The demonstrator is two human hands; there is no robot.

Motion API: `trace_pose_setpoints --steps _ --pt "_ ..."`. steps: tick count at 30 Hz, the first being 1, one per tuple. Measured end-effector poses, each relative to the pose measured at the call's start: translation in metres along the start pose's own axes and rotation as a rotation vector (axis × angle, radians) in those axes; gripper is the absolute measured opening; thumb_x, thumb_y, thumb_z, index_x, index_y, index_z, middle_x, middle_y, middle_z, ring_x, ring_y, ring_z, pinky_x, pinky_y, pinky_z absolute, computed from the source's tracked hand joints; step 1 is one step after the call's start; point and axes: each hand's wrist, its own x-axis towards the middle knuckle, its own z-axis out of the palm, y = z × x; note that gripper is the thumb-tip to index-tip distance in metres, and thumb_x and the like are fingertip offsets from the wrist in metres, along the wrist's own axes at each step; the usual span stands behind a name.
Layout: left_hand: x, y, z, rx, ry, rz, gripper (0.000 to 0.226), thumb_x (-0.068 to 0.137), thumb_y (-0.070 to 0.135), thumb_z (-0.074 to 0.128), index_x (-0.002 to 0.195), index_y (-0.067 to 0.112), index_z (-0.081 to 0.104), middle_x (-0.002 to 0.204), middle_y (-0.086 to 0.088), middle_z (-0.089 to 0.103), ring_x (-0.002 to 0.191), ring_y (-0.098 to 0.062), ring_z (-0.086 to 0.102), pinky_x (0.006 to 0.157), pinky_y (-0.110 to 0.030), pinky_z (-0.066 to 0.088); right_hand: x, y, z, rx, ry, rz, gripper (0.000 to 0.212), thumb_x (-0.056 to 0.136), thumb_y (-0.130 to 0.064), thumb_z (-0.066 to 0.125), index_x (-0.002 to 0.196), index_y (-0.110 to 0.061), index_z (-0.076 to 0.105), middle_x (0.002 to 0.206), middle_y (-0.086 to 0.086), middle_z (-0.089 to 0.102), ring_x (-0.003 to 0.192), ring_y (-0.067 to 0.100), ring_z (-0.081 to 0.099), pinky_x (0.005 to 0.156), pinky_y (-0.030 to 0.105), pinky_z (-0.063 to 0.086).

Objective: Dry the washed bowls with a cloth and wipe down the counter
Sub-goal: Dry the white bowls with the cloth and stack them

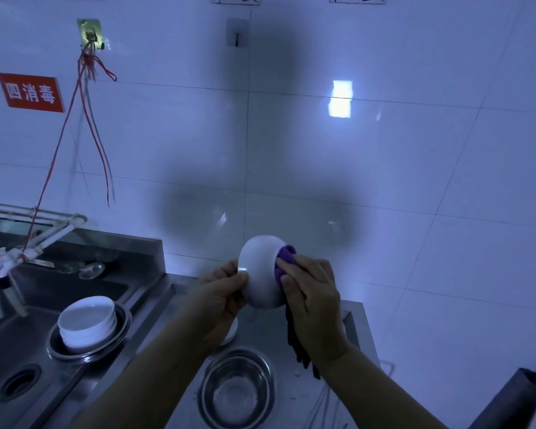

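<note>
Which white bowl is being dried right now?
The white bowl held up between both hands, purple cloth pressed into it. The other white bowls sit stacked in the sink's metal basin.

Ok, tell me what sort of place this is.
Most likely a commercial or canteen kitchen's dishwashing area. A stainless steel sink holds a stack of white bowls in a metal basin, the walls are white tile, and a red sign on the wall reads as a disinfection label.
</note>
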Motion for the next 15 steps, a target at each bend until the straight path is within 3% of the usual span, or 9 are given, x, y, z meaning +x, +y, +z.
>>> trace_pose_setpoints --steps 5,10,15 --pt "0.002 0.005 -0.004 -0.048 0.072 0.016 0.023 0.095 0.002 0.038 0.100 0.006 0.060 0.096 -0.014 0.066 0.087 -0.027 0.061 0.081 -0.038 0.049 -0.016 0.007 -0.005 0.011 -0.115 -0.096 0.043 0.099 -0.032 0.039 0.106 -0.001 0.068 0.101 0.013 0.068 0.092 0.020 0.057 0.078 0.030 0.051" --pt "-0.001 -0.005 0.006 -0.095 0.056 0.004 0.021 0.094 0.001 0.040 0.098 0.008 0.060 0.085 -0.007 0.072 0.084 -0.024 0.064 0.076 -0.033 0.053 0.003 0.002 -0.001 -0.014 0.046 0.023 0.049 0.099 -0.035 0.036 0.107 0.003 0.066 0.102 0.017 0.066 0.096 0.021 0.056 0.079 0.031 0.052" --pt "-0.004 -0.019 0.019 -0.142 0.062 -0.047 0.018 0.093 0.009 0.046 0.103 0.008 0.061 0.092 -0.012 0.070 0.082 -0.023 0.068 0.065 -0.029 0.058 0.009 -0.011 0.019 -0.027 0.042 0.037 0.045 0.099 -0.034 0.036 0.114 -0.001 0.063 0.110 0.016 0.065 0.105 0.021 0.052 0.080 0.043 0.053"
